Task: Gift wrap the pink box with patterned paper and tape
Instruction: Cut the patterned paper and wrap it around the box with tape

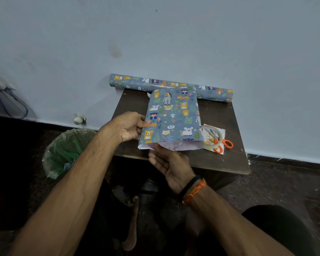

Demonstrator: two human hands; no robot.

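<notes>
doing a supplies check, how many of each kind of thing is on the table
wrapped box: 1
wrapping paper roll: 1
tape roll: 1
orange-handled scissors: 1
white sheet under the tape roll and scissors: 1
total: 5

my arms: bare, no sleeves | my left hand [129,127]: no rings or bands | my right hand [171,168]: black cord band [189,185] at the wrist | orange thread band [195,192] just behind the black one | lap: dark clothing
</notes>
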